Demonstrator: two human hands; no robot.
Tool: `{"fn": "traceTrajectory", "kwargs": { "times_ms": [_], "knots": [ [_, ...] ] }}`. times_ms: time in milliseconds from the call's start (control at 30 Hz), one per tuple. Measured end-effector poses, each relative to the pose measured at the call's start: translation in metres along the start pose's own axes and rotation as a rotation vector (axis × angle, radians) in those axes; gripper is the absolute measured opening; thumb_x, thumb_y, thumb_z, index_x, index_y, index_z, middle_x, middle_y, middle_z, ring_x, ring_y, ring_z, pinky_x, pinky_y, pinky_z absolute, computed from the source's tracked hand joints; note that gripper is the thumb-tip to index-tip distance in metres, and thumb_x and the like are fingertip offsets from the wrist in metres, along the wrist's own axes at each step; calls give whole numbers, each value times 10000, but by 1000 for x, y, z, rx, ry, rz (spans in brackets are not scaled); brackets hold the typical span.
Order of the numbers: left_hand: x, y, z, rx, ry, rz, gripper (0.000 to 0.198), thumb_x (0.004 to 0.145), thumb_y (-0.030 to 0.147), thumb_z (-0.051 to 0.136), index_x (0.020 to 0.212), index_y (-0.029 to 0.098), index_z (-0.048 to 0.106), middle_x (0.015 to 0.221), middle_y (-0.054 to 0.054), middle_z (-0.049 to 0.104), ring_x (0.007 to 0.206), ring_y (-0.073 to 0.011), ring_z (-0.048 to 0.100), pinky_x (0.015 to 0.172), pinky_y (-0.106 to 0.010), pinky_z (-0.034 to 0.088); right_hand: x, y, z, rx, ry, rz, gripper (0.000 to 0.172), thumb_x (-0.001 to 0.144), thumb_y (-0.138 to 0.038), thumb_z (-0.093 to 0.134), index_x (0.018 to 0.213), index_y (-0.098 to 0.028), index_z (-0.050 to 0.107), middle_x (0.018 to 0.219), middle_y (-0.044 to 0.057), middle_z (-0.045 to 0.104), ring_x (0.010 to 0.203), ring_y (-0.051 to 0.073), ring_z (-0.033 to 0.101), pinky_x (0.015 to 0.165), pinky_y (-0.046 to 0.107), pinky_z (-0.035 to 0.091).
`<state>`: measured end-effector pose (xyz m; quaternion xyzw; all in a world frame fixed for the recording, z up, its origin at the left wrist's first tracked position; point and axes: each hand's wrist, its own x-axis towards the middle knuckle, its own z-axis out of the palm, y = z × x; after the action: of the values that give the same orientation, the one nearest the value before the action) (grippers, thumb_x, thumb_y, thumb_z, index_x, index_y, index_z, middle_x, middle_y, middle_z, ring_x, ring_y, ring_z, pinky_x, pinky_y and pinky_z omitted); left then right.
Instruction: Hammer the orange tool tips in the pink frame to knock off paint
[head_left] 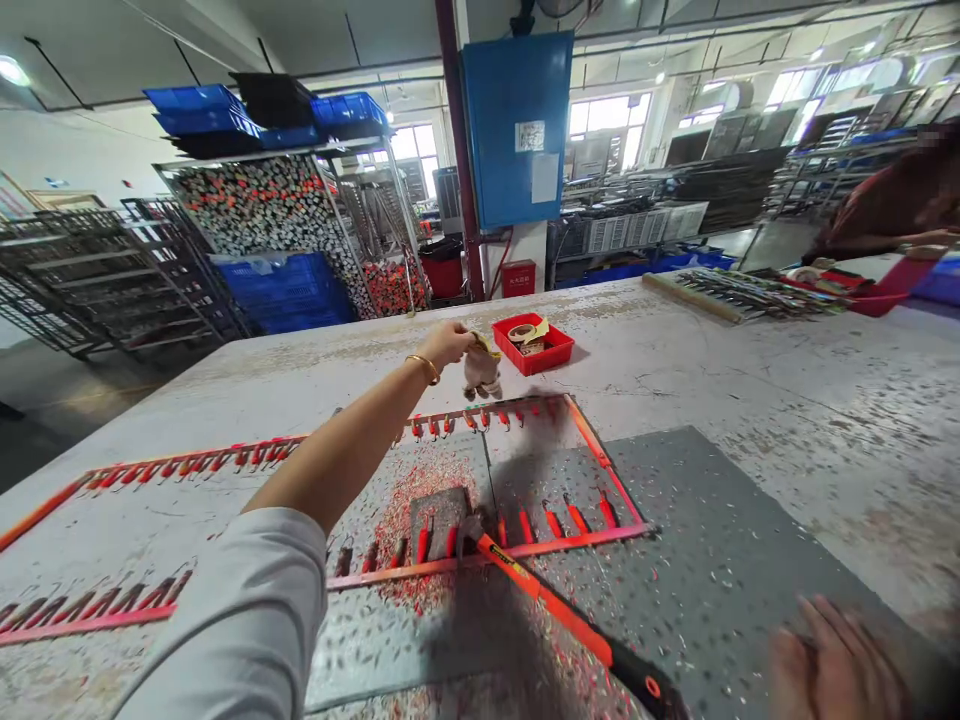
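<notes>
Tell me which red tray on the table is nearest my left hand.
The red tray just right of the glove in your left hand; the other tray sits far off toward the picture's right side.

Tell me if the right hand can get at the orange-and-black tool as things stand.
Probably yes: the right hand, though blurred, is near the grip end of the orange-and-black tool, over the grey mat, and nothing visible blocks the gap between them.
</notes>
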<state>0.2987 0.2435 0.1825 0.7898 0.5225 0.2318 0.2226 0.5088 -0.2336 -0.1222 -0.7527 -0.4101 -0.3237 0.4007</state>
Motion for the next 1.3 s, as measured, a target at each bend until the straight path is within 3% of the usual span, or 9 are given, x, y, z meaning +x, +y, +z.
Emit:
{"fn": "traceTrajectory", "kwargs": {
  "times_ms": [200, 433, 533, 667, 733, 833, 967, 1133, 1300],
  "knots": [
    [-113, 95, 1, -149, -382, 375, 153, 829, 185, 601, 846, 107, 731, 695, -2, 643, 605, -76, 530, 589, -185, 434, 47, -53, -27, 67, 61, -70, 762, 929, -215, 654, 1625, -200, 343, 1387, 250, 606, 1355, 438, 536, 1050, 692, 478],
    [-253, 163, 65, -75, -864, 783, 187, 813, 228, 627, 838, 130, 785, 672, 13, 676, 606, -87, 527, 594, -205, 409, 93, -118, -110, 92, 77, -401, 896, 837, -157, 768, 1615, -185, 325, 1558, 225, 459, 1484, 418, 374, 1139, 644, 420],
    [-300, 173, 100, -244, -1069, 786, 131, 822, 202, 636, 785, 128, 737, 660, 16, 658, 596, -76, 500, 548, -188, 380, 84, -113, -144, 67, -2, -414, 552, 878, -137, 702, 1408, -201, 563, 1503, 183, 522, 1475, 386, 400, 1139, 607, 438],
    [-345, 172, 151, -485, -1347, 504, 108, 840, 201, 655, 917, 127, 657, 660, 40, 609, 569, -62, 510, 564, -182, 435, 50, -90, -182, 191, -25, -183, 198, 883, -100, 667, 1017, -246, 664, 1125, 69, 705, 1255, 265, 618, 1044, 475, 529],
    [-361, 167, 177, -504, -1352, 414, 117, 834, 194, 664, 923, 133, 621, 644, 53, 582, 549, -60, 499, 558, -186, 435, 29, -79, -193, 218, -45, -17, 93, 906, -167, 659, 932, -255, 652, 969, 34, 720, 1114, 226, 671, 998, 439, 541],
    [-381, 154, 206, -432, -1183, 465, 118, 833, 216, 677, 913, 146, 627, 651, 44, 596, 568, -72, 513, 545, -187, 400, -3, -64, -198, 156, -92, 166, 84, 941, -271, 613, 863, -256, 641, 815, 7, 711, 881, 196, 684, 970, 428, 528],
    [-410, 127, 220, -346, -973, 538, 121, 891, 263, 602, 862, 161, 662, 725, 1, 672, 643, -102, 574, 582, -206, 413, -40, -48, -193, 53, -195, 386, 182, 939, -353, 580, 809, -242, 644, 721, 8, 677, 719, 190, 637, 772, 354, 504],
    [-450, 86, 234, -256, -1024, 500, 243, 916, 379, 596, 846, 172, 705, 775, -27, 723, 679, -138, 604, 604, -235, 428, -70, -44, -177, 27, -379, 579, 211, 943, -371, 522, 850, -236, 655, 789, 33, 728, 732, 200, 655, 702, 318, 437],
    [-462, 59, 279, -381, -1001, 198, 298, 890, 418, 647, 984, 137, 676, 888, -66, 734, 787, -162, 649, 680, -244, 479, -91, -56, -156, 69, -563, 707, 216, 972, -360, 508, 971, -227, 677, 857, 31, 748, 729, 180, 665, 686, 304, 440]
  ]
}}
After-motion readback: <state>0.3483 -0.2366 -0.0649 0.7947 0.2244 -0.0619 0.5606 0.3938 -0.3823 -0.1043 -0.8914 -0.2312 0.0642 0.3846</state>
